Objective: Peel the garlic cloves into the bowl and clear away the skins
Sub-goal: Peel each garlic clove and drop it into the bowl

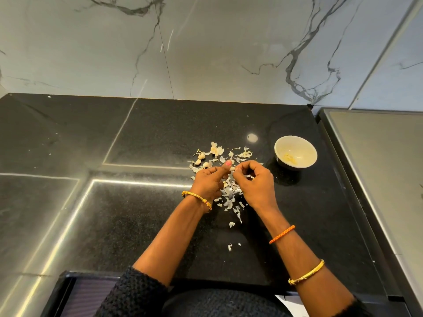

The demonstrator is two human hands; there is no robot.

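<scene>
clove (232, 168): pinched between both hands at frame centre, long axis roughly left to right.
left hand (209, 183): curled round the clove's left end, thumb up.
right hand (254, 181): fingertips nipping at its right end, probably the skin.
bowl (295, 152): right of the hands, nearer the right hand, some peeled garlic inside.
skins (229, 195): scattered under and beyond the hands.
unpeeled cloves (202, 160): just above the left hand.
counter (137, 213): black, glossy.
wall (206, 42): marble, behind.

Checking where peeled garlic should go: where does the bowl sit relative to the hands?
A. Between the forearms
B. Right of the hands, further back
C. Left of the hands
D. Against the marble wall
B: the bowl stands on the black counter to the right of the right hand and slightly beyond it.
</scene>
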